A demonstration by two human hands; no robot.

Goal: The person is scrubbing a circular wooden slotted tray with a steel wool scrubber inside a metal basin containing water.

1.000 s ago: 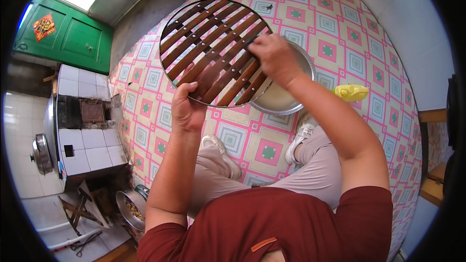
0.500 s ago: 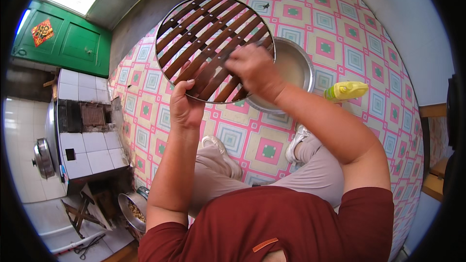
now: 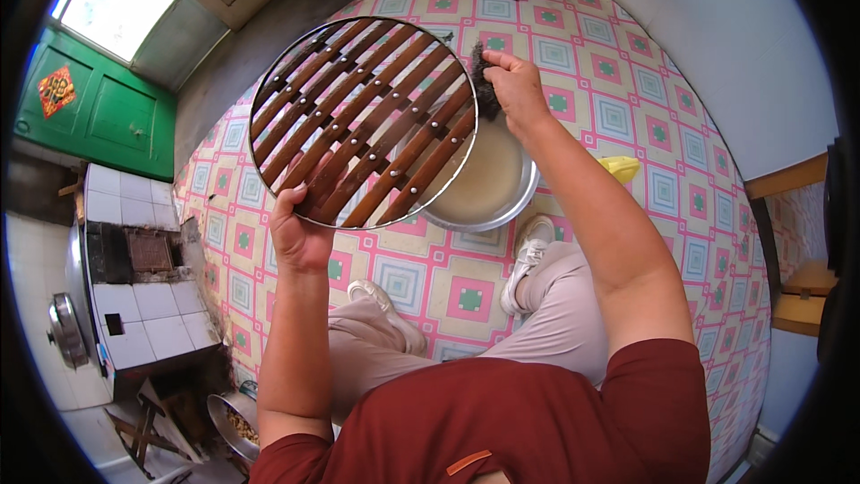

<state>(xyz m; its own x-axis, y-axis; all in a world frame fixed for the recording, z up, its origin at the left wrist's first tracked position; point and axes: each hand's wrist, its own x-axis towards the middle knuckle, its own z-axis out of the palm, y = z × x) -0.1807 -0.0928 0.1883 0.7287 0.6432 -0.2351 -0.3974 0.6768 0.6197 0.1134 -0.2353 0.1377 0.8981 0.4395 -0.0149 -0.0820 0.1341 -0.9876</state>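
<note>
My left hand (image 3: 303,226) grips the lower rim of a round steamer rack (image 3: 372,121), made of brown wooden slats with metal rivets inside a thin metal ring. The thumb lies on the near side; the other fingers show through the gaps behind the slats. Just past the rack's right edge, my right hand (image 3: 520,90) pinches a dark, wiry scouring pad (image 3: 484,85). Below and partly behind the rack, a metal basin (image 3: 528,186) of cloudy water (image 3: 484,181) stands on the floor.
A yellow bottle (image 3: 620,168), partly hidden by my right forearm, is on the patterned floor (image 3: 627,278). To the left are a white-tiled stove (image 3: 148,300), a lidded pot (image 3: 67,330) and a metal bowl (image 3: 219,412) of small brown pieces. A green cabinet (image 3: 107,108) stands beyond.
My right hand has moved off the slats to beyond the rack's right edge, with the scouring pad now plainly visible. The rack sits lower and further left in view; the view itself has shifted.
</note>
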